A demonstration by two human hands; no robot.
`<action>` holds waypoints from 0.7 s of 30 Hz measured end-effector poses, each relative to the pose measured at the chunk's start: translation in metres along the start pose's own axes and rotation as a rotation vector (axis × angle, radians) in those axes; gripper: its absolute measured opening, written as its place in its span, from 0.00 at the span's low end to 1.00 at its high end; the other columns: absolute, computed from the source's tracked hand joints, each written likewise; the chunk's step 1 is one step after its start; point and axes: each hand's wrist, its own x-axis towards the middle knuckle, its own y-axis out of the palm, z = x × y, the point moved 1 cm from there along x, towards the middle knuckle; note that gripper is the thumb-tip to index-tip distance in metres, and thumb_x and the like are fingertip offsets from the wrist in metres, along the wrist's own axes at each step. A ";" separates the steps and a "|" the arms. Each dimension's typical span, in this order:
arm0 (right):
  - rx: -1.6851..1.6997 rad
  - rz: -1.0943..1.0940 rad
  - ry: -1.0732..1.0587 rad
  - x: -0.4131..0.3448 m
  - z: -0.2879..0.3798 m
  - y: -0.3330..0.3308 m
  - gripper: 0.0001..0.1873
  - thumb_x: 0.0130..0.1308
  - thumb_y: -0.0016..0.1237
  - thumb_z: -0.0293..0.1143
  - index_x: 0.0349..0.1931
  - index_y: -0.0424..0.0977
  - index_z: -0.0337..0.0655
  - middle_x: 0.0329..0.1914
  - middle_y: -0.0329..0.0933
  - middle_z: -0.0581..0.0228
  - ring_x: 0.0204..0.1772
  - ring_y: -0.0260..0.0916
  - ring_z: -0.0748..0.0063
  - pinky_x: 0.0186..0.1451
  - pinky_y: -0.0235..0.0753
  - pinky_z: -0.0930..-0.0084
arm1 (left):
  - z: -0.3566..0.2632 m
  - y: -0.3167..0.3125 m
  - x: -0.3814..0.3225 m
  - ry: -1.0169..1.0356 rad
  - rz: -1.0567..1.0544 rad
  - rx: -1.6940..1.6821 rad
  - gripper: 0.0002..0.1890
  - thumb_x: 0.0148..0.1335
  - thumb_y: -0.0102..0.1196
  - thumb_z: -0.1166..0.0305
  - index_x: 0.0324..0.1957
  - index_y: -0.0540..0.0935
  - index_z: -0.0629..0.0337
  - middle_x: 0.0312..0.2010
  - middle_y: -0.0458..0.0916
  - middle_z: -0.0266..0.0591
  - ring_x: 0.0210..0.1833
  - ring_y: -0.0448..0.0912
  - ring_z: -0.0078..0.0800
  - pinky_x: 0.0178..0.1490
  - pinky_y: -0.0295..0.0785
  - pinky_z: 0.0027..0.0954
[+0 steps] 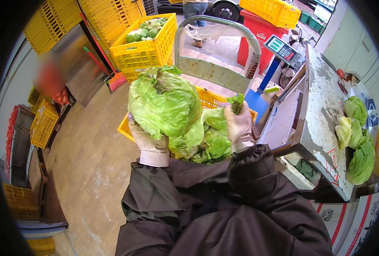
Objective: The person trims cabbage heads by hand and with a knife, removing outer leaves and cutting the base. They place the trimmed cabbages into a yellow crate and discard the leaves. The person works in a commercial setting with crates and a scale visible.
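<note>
A big head of lettuce (167, 104) with a brown patch near its top rests on my gloved left hand (149, 140), whose fingers are largely hidden beneath it. My gloved right hand (239, 126), to the right of that head, is closed on a torn piece of lettuce leaf (236, 101) with dark edges. Something brown, perhaps a handle, shows beside the right palm. Below and between both hands, loose lettuce leaves (213, 145) lie in a yellow plastic crate (124, 128).
Ahead stand a yellow crate of lettuces (141, 59), a metal cart handle (220, 19) and a digital scale (282, 49). Lettuces (362, 163) lie along the worn table (325, 105) at right. A person (195, 14) stands outside. Stacked crates (103, 22) and a broom (116, 81) are at left.
</note>
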 end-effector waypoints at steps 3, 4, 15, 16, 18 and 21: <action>-0.062 -0.027 -0.018 -0.001 -0.001 0.000 0.15 0.62 0.49 0.21 0.49 0.68 0.31 0.37 0.79 0.62 0.42 0.75 0.74 0.50 0.73 0.78 | 0.001 0.000 0.001 -0.009 0.019 -0.002 0.27 0.67 0.45 0.51 0.62 0.69 0.56 0.61 0.71 0.42 0.63 0.69 0.43 0.66 0.64 0.47; -0.059 -0.040 -0.012 -0.002 0.000 -0.001 0.16 0.61 0.49 0.21 0.50 0.68 0.32 0.39 0.79 0.62 0.43 0.75 0.73 0.51 0.73 0.78 | 0.002 0.002 0.001 0.010 0.001 0.019 0.27 0.67 0.45 0.51 0.62 0.69 0.56 0.61 0.71 0.42 0.63 0.69 0.43 0.66 0.64 0.47; -0.143 0.474 -0.156 0.003 0.045 0.006 0.29 0.62 0.54 0.39 0.61 0.65 0.36 0.63 0.66 0.51 0.67 0.61 0.58 0.70 0.58 0.66 | 0.003 0.011 -0.011 0.007 0.045 0.317 0.31 0.62 0.52 0.51 0.61 0.70 0.59 0.58 0.73 0.44 0.59 0.73 0.41 0.61 0.70 0.45; -0.145 0.461 -0.143 0.002 0.046 0.009 0.29 0.62 0.54 0.41 0.60 0.66 0.35 0.65 0.64 0.50 0.69 0.59 0.57 0.71 0.56 0.66 | 0.005 0.013 -0.012 -0.016 0.072 0.311 0.31 0.62 0.53 0.51 0.61 0.69 0.59 0.58 0.73 0.44 0.58 0.74 0.41 0.61 0.70 0.45; -0.287 0.435 -0.227 -0.001 0.056 0.012 0.33 0.61 0.54 0.51 0.58 0.68 0.33 0.67 0.60 0.47 0.72 0.54 0.55 0.73 0.51 0.66 | 0.007 0.016 -0.012 -0.043 0.097 0.343 0.32 0.61 0.54 0.51 0.62 0.68 0.60 0.59 0.73 0.46 0.59 0.73 0.41 0.62 0.70 0.45; -0.278 0.461 -0.192 0.002 0.048 0.011 0.32 0.62 0.54 0.49 0.57 0.69 0.33 0.67 0.61 0.47 0.71 0.55 0.55 0.73 0.52 0.66 | 0.007 0.015 -0.014 -0.043 0.092 0.433 0.35 0.59 0.55 0.50 0.63 0.66 0.61 0.59 0.72 0.47 0.60 0.73 0.42 0.63 0.69 0.45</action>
